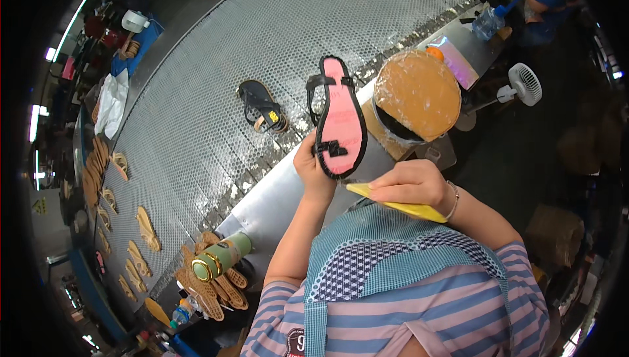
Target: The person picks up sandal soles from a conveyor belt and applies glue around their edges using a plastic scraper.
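Note:
In my left hand (316, 167) is a sandal upper (341, 118) with a pink underside, a black rim and black straps. It stands toe end toward me, and my fingers are closed around its edge near the toe. My right hand (419, 183) pinches a flat yellow piece (396, 205), whose tip lies just right of the toe; I cannot tell if they touch. Right of the sandal upper, a round container with a tan, smeared lid (419, 95) stands at the edge of the metal table. A black strappy sandal (262, 108) lies farther left on the conveyor.
The perforated conveyor (216, 95) carries several tan sandal parts (148, 229) at its left. A green bottle (221, 257) lies on stacked brown soles (200, 285) to my left. At the right are a small white fan (524, 84), an iridescent pouch (454, 62) and a person (547, 3).

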Demonstrator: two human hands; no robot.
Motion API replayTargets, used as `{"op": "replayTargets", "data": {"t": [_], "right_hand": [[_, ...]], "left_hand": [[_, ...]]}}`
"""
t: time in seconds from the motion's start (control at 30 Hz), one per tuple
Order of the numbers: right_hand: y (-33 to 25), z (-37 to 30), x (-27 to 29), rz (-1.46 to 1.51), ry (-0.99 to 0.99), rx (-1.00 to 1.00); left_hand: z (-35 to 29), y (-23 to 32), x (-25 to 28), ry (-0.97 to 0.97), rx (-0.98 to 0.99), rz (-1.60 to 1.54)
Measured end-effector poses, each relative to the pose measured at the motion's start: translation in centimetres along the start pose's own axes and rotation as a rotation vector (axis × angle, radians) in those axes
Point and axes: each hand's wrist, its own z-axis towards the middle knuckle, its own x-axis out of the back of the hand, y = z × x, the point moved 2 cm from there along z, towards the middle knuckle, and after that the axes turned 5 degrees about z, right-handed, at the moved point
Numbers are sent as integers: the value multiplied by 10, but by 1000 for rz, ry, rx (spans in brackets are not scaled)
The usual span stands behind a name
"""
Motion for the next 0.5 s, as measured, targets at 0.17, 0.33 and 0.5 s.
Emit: {"op": "replayTargets", "data": {"t": [0.17, 0.33, 0.5], "right_hand": [[28, 14, 33, -115, 399, -103], [69, 34, 47, -138, 504, -90], [71, 20, 22, 22, 264, -241]], "left_hand": [[-3, 5, 6, -142, -121, 72], [0, 18, -10, -263, -217, 44], [8, -3, -5, -232, -168, 97]]}}
